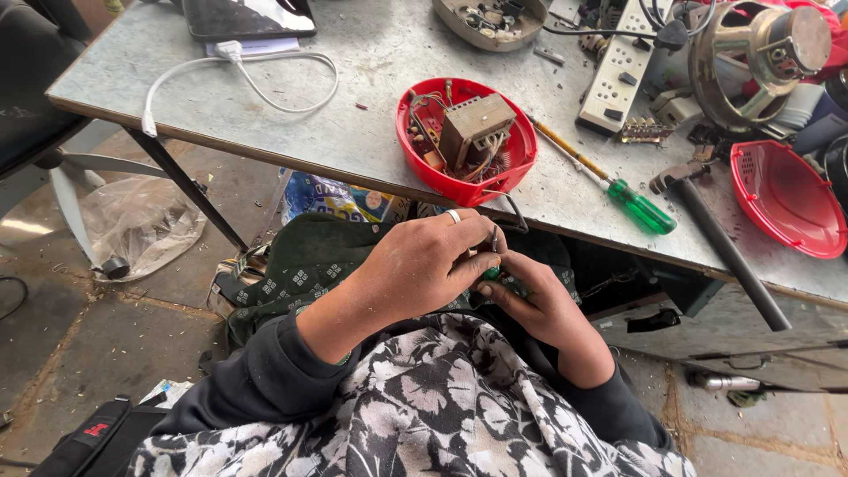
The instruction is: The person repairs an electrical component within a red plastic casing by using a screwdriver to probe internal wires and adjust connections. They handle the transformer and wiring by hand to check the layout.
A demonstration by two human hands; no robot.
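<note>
Fingers: left hand (424, 265) curled shut over a small green part (491, 274), ring on one finger; right hand (541, 305) cupped beneath, fingertips pinching the same part from below.
Held thing: small green part, mostly hidden between both hands, with a thin dark wire (517, 212) rising from it; exact kind cannot be told.
Position: above the lap, just below the near edge of the grey scuffed metal desk (291, 115), close to the red round plastic housing (466, 141).
Handling, as judged: light and small, probably rigid; easily dropped; wire thin and likely to tear loose if tugged, so best gripped on the body, not the lead.
Red housing: at the desk edge, open side up, boxy tan transformer (475, 131) and loose wiring inside; probably heavier than it looks, safest lifted by the rim.
Beside it: green-handled screwdriver (609, 187) lying diagonally, then a black-handled hammer (720, 243) with its handle overhanging the edge.
Further right: second red plastic shell (786, 199), empty side up.
Back of desk: white power strip (618, 71), white cable (238, 75) looped near a dark tablet (247, 18).
Lap: dark green patterned cloth (309, 265) under both hands.
</note>
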